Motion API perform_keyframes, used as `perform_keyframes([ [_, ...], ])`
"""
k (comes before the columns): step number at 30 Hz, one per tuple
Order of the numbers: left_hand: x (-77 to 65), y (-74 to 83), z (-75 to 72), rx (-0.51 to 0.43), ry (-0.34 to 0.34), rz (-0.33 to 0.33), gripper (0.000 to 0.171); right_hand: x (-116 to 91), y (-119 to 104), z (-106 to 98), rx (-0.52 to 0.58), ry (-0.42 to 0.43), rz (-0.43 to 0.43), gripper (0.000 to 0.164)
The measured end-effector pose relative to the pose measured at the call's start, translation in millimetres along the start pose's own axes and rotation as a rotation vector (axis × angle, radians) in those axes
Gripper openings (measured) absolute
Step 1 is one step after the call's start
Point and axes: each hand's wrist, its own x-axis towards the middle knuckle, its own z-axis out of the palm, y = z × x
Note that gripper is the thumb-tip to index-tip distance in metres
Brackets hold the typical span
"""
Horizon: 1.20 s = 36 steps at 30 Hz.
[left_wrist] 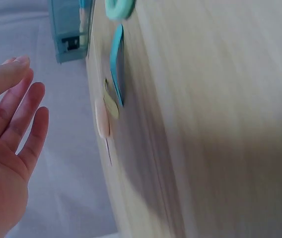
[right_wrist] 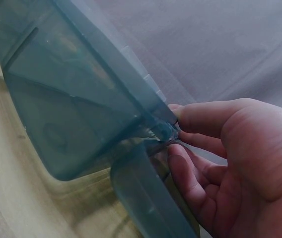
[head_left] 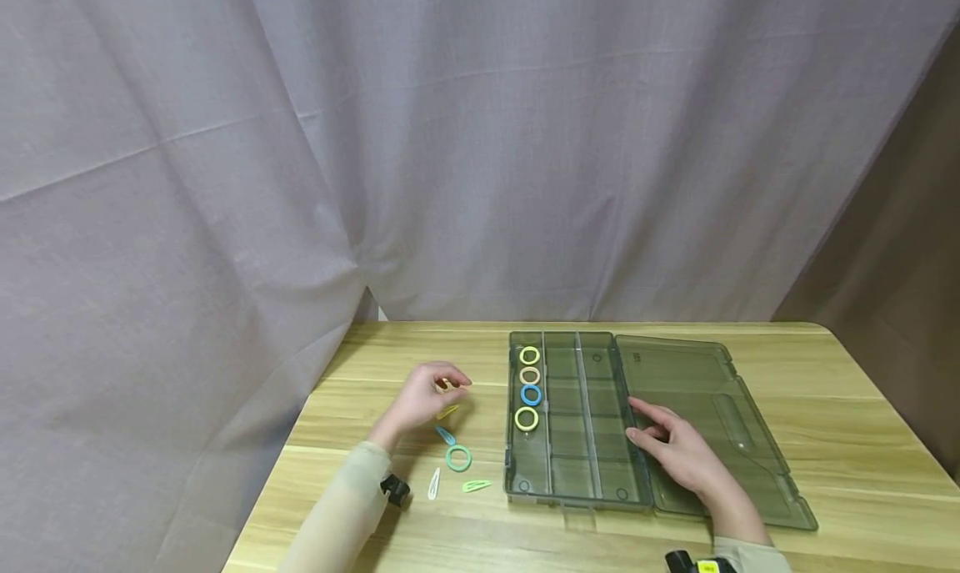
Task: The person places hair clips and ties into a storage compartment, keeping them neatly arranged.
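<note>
Four hair ties lie in a row in the left-hand column of a smoky, see-through compartment box [head_left: 566,473]: a lime-yellow tie [head_left: 521,356] at the box's far end, then a peach tie [head_left: 521,376], a blue tie [head_left: 523,395] and a pale yellow tie [head_left: 517,420]. The box stands on a wood-grain table [head_left: 862,448], its lid [head_left: 686,373] turned back flat along the box's right side. Thumb and fingers of the right hand [head_left: 678,452] pinch the box at that hinged edge, a grip closed on the rim. Well left of the box, the left hand [head_left: 426,396] hovers over the table, its grip loose, the fingers bent and parted. Also left of the box, by that hand, lie a yellow snap clip [head_left: 448,411] and a peach-coloured piece [left_wrist: 102,119] (too edge-on to name surely). Nearer the person, left of the box too, are a blue snap clip [head_left: 446,435], a mint-green hair tie [head_left: 458,470] just beside it, a white snap clip [head_left: 433,484] and a lime-green snap clip [head_left: 476,485], the closest of these to the box. Behind the box hangs a grey curtain [head_left: 480,156].
</note>
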Motion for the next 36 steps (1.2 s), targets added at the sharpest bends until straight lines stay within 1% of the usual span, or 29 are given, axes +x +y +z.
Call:
perform_keyframes([
  [6, -9.9, -9.2, -10.6, 0.013, 0.013, -0.064, 0.011, -0.4, 0.9, -0.5, -0.006, -0.001, 0.000, 0.069],
  [13, -20.1, -21.3, -18.3, 0.010, 0.038, -0.101, 0.012, -1.2, 0.6, -1.9, 0.004, -0.010, 0.007, 0.070],
  [21, -28.8, -25.2, -23.7, 0.041, -0.008, -0.176, 0.013, -1.1, 1.4, -1.5, 0.008, -0.008, 0.006, 0.068],
  [29, -31.7, -29.7, -25.5, 0.056, -0.059, -0.191, 0.014, -0.6, 1.9, -0.5, 0.005, -0.006, 0.009, 0.069],
  [32, -30.8, -32.9, -26.4, 0.061, -0.075, -0.195, 0.015, 0.5, 1.4, -0.5, 0.006, -0.017, 0.020, 0.069],
  [36, -27.6, -36.1, -28.7, 0.091, -0.086, -0.207, 0.015, 0.9, 0.2, -0.8, 0.003, -0.023, 0.026, 0.069],
])
